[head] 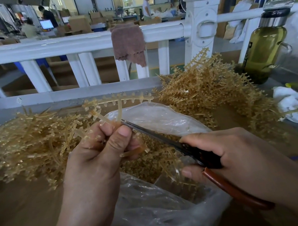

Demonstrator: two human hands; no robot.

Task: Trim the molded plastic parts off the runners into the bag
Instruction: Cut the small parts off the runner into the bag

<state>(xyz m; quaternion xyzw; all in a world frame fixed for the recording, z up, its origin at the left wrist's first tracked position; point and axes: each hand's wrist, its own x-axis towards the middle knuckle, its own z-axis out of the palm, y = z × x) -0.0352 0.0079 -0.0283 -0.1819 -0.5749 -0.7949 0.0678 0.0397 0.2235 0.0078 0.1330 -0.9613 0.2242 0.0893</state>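
Amber runner (pixel 119 101) pinched in left hand (pixel 97 152) | right hand (pixel 232 151) grips scissors (pixel 158 136) | bag (pixel 165 213) beneath | piles (pixel 207 95) flanking

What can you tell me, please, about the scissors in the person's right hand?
The scissors have slim dark blades, a black middle and a reddish-brown handle jutting past the palm. The right hand holds them in its grip, pointing up-left, tip at the runner held by the left hand, above the clear bag.

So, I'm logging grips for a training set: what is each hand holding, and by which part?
The left hand pinches a runner by its central stem. The right hand grips the scissors by their handles.
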